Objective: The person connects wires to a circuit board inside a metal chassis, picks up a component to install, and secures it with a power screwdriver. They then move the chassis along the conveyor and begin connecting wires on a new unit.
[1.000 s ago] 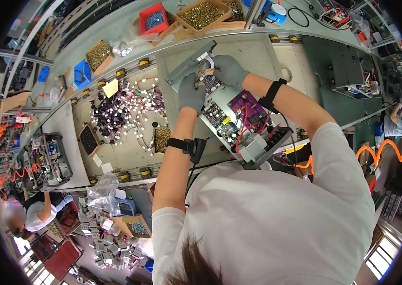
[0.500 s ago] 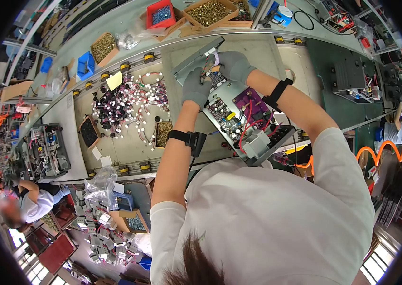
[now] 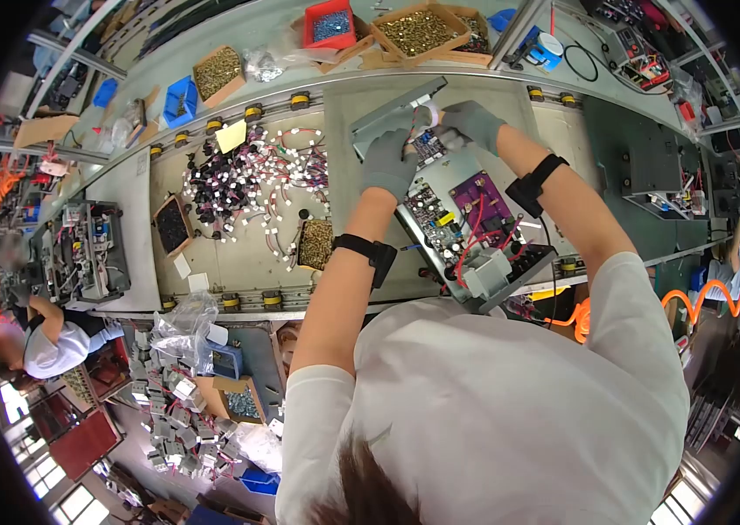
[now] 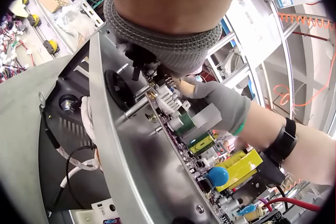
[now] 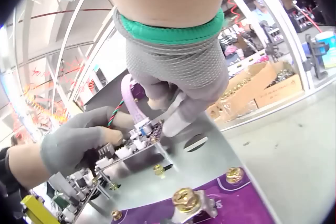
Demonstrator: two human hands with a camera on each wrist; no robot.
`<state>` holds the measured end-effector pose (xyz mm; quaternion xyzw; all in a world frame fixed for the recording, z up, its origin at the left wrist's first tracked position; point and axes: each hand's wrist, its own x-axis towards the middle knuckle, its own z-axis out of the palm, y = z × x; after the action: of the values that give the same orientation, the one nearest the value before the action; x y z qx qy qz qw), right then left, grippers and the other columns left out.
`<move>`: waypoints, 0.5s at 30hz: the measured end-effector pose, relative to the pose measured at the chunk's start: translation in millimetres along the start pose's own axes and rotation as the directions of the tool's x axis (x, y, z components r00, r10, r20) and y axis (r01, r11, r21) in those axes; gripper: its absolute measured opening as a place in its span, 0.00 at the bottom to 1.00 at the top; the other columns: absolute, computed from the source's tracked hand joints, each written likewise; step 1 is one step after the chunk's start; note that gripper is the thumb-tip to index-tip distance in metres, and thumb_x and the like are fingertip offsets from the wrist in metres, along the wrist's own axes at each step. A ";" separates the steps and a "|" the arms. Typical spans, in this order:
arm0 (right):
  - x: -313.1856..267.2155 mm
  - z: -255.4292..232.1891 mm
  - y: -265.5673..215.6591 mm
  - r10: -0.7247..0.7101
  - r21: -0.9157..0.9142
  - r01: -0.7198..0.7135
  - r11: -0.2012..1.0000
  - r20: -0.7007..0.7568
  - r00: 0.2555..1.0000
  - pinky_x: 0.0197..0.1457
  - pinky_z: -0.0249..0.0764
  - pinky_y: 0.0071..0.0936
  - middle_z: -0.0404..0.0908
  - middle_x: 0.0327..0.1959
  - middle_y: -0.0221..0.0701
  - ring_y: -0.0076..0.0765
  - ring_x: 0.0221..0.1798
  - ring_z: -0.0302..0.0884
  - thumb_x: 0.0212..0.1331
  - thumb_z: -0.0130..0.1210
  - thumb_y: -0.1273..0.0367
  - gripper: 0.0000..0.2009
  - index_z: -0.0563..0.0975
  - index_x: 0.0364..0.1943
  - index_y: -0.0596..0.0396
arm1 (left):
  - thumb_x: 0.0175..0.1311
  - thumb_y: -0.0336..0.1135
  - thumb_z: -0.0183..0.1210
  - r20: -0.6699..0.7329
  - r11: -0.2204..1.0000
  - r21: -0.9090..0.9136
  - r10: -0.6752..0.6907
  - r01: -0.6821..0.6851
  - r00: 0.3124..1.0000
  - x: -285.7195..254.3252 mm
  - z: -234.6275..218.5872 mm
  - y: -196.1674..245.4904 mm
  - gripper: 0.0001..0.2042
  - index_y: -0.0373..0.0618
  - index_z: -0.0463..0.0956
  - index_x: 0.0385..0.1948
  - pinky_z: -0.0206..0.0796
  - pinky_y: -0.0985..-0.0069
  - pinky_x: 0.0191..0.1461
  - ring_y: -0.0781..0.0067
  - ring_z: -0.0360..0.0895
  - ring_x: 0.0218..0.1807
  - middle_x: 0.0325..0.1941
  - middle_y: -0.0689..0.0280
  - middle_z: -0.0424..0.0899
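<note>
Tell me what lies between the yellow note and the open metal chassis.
A heap of wires with white connectors lies between the yellow note and the chassis; the head view shows it.

Gloved hands (image 3: 388, 164) over metal chassis (image 3: 452, 168); yellow paper (image 3: 231, 136) on connector pile (image 3: 228, 185); blue bin (image 3: 180, 101) beside cardboard box (image 3: 230, 93).

Head view: bright, even; straight edges bowed, rim black
White rectangular windows (image 3: 43, 473): glaring
Grey sheet-metal chassis (image 4: 116, 162): soft sheen
</note>
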<state>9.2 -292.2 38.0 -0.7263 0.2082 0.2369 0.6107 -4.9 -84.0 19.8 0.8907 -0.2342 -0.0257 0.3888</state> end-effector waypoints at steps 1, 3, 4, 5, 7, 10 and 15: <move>8.2 -2.2 2.2 0.108 -0.072 -0.105 0.992 0.030 0.994 0.16 0.66 0.22 0.75 0.25 0.28 0.22 0.23 0.73 0.51 0.59 0.61 0.17 0.77 0.38 0.60 | 0.54 0.36 0.49 0.007 1.000 -0.005 0.015 -0.015 1.000 0.4 0.8 -1.3 0.13 0.46 0.72 0.41 0.65 0.59 0.46 0.51 0.72 0.42 0.38 0.55 0.76; -17.6 24.0 -15.8 0.016 -0.185 -0.040 0.982 -0.129 0.991 0.15 0.65 0.19 0.73 0.20 0.26 0.20 0.18 0.70 0.51 0.58 0.60 0.14 0.78 0.33 0.57 | 0.52 0.35 0.50 -0.038 0.999 0.005 0.035 -0.035 0.999 -1.8 3.3 -1.8 0.14 0.45 0.72 0.41 0.65 0.61 0.46 0.52 0.72 0.42 0.38 0.55 0.76; -9.0 24.7 -10.7 0.022 -0.128 -0.034 0.991 -0.094 0.995 0.15 0.63 0.18 0.71 0.18 0.25 0.20 0.16 0.67 0.51 0.57 0.59 0.14 0.78 0.31 0.56 | 0.52 0.35 0.51 -0.060 0.999 0.032 0.044 -0.043 0.997 -3.6 2.3 -1.2 0.14 0.44 0.73 0.41 0.64 0.62 0.46 0.53 0.72 0.42 0.38 0.55 0.76; -0.8 20.8 -3.1 0.028 -0.071 -0.032 0.997 -0.057 0.998 0.14 0.62 0.17 0.70 0.16 0.24 0.19 0.13 0.64 0.52 0.57 0.58 0.14 0.78 0.29 0.55 | 0.52 0.35 0.51 -0.039 0.997 0.046 0.060 -0.058 0.997 -5.1 -3.1 2.2 0.15 0.45 0.72 0.43 0.64 0.62 0.48 0.54 0.71 0.44 0.40 0.56 0.75; 5.7 20.1 -3.7 0.033 -0.118 -0.038 0.992 -0.039 0.999 0.13 0.60 0.17 0.69 0.15 0.25 0.19 0.12 0.62 0.52 0.56 0.58 0.14 0.77 0.29 0.56 | 0.51 0.34 0.51 -0.043 0.997 0.071 0.047 -0.043 0.998 -5.4 -2.2 0.6 0.16 0.45 0.71 0.44 0.64 0.62 0.49 0.53 0.70 0.44 0.41 0.56 0.75; 19.7 17.6 0.3 0.053 -0.202 -0.062 0.977 -0.050 0.997 0.12 0.57 0.17 0.69 0.13 0.25 0.18 0.10 0.60 0.52 0.55 0.58 0.14 0.77 0.28 0.56 | 0.52 0.32 0.50 0.014 0.997 0.071 0.037 -0.038 0.999 -5.8 -8.3 7.3 0.16 0.44 0.71 0.44 0.64 0.62 0.49 0.53 0.70 0.43 0.42 0.56 0.75; 36.2 10.4 7.8 0.010 -0.385 -0.021 0.923 -0.031 0.999 0.15 0.57 0.25 0.72 0.15 0.29 0.22 0.12 0.62 0.50 0.57 0.57 0.16 0.77 0.28 0.59 | 0.52 0.31 0.49 0.044 0.998 0.046 0.044 -0.046 0.998 -3.4 -9.4 8.0 0.16 0.45 0.70 0.46 0.64 0.63 0.50 0.54 0.70 0.43 0.43 0.57 0.75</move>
<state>32.6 -283.7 8.8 -0.8338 0.1718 0.2677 0.4512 -9.0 -80.9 31.5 0.8934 -0.2629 -0.0307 0.3631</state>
